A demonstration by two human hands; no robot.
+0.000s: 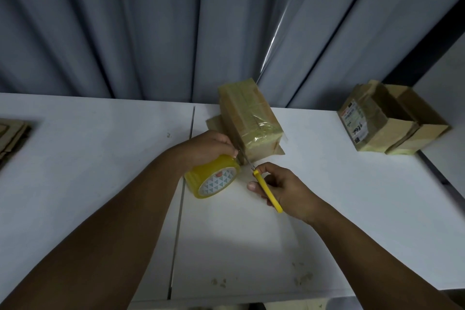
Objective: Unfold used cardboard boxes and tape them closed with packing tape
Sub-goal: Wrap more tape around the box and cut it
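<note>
Yellow cutter (pixel 267 190) in right hand (pixel 284 190) meets tape roll (pixel 214 178), box (pixel 249 122).

tape roll (pixel 212 176) before box (pixel 249 121), on table (pixel 100 158)

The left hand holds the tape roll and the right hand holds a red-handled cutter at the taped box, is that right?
No. In the head view the cutter in the right hand has a yellow handle, not red; the rest holds.
</note>
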